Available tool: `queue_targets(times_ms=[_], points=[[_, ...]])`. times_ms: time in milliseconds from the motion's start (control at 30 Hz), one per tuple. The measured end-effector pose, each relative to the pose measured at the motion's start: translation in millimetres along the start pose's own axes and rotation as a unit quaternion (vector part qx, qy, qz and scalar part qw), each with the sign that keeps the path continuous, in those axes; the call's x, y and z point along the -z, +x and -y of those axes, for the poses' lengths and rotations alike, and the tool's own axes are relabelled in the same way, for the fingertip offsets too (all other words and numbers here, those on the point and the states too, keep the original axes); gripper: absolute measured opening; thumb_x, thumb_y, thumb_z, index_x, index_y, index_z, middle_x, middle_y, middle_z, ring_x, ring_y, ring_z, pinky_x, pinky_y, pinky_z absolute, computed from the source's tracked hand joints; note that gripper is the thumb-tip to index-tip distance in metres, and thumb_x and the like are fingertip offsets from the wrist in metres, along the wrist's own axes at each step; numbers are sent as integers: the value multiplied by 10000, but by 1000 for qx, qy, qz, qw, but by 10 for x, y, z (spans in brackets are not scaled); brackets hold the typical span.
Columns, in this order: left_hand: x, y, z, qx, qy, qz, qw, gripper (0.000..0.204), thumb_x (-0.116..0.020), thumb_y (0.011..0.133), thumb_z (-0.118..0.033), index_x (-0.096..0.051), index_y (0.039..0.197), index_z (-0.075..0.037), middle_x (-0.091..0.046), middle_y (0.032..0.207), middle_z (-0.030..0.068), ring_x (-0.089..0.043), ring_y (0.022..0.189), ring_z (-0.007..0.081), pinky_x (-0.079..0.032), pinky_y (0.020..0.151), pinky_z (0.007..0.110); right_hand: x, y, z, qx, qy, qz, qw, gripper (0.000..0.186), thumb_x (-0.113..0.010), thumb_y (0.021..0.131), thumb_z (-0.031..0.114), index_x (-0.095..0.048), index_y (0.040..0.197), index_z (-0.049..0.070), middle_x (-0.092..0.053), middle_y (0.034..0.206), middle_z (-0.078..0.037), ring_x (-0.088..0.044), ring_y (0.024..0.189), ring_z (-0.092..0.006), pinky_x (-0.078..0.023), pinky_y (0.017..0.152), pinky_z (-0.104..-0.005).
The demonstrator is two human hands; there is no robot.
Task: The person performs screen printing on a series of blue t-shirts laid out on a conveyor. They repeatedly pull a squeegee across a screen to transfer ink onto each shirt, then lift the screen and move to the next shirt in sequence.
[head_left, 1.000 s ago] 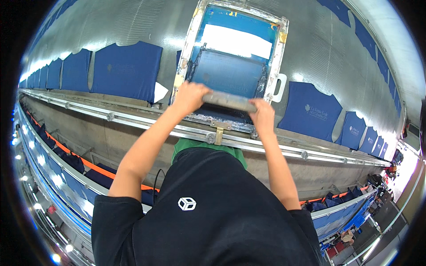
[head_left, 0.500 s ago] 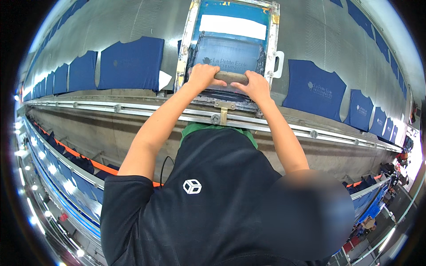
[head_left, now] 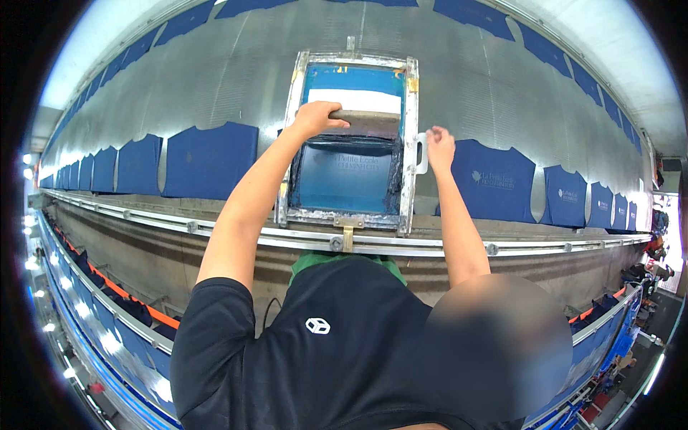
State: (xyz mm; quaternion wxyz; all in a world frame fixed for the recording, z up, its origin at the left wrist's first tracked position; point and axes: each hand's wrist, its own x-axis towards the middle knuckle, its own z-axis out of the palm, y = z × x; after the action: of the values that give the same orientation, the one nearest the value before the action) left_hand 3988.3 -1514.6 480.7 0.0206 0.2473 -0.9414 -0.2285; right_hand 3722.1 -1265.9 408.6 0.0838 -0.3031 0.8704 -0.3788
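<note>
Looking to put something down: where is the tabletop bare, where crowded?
The metal tabletop shows bare left and right of the screen frame, between the near blue fabric pieces and the far row. Crowded: the front, where near pieces flank the frame, and the frame itself, left hand on the squeegee, right hand by its white handle.

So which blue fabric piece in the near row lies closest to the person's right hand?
The blue fabric piece immediately right of the framed screen; its edge lies beside the right hand, while the row's other pieces lie farther away.
</note>
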Motion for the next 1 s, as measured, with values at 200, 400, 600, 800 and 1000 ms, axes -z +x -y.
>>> queue_targets(times_ms=[200, 400, 600, 800, 1000], points=[[-140, -130, 53, -7, -70, 82, 994, 445, -775, 852, -202, -708, 1292, -217, -743, 1179, 134, -691, 1075, 366, -548, 938, 448, -338, -3, -262, -147, 178, 114, 966, 323, -667, 966, 302, -727, 1192, 80, -753, 1059, -166, -712, 1022, -282, -532, 911, -408], [-531, -1363, -354, -21, -110, -20, 993, 595, -712, 788, 2, -681, 1341, -218, -720, 1255, 122, -668, 1154, 360, -533, 999, 457, -172, 82, 45, -86, 140, 6, 986, 266, -681, 982, 270, -755, 1122, 56, -760, 1037, -135, -701, 933, -222, -535, 860, -365], [-499, -2714, -431, -15, -34, -63, 997, 685, -737, 782, -13, -609, 1418, -231, -635, 1436, 34, -596, 1292, 300, -487, 1091, 437, -345, -249, 794, -31, 218, -26, 975, 242, -648, 1031, 229, -727, 1111, 15, -709, 900, -46, -615, 760, -112, -494, 685, -285], [285, -3536, 1276, 26, -71, -32, 997, 591, -779, 774, -102, -644, 1347, -160, -656, 1391, 19, -611, 1236, 266, -500, 1049, 418, -1913, -990, 1951, -46, 320, 5, 946, 191, -640, 1049, 196, -702, 1112, 27, -621, 792, 35, -472, 637, -27, -377, 555, -226], [960, -4118, 2786, 63, 40, -28, 997, 528, -851, 721, -221, -684, 1219, -166, -683, 1225, -22, -625, 1097, 214, -452, 840, 364, -3192, -1543, 2852, -31, 230, 2, 973, 238, -634, 1044, 244, -706, 1104, 25, -627, 765, -5, -547, 682, -96, -456, 646, -295]])
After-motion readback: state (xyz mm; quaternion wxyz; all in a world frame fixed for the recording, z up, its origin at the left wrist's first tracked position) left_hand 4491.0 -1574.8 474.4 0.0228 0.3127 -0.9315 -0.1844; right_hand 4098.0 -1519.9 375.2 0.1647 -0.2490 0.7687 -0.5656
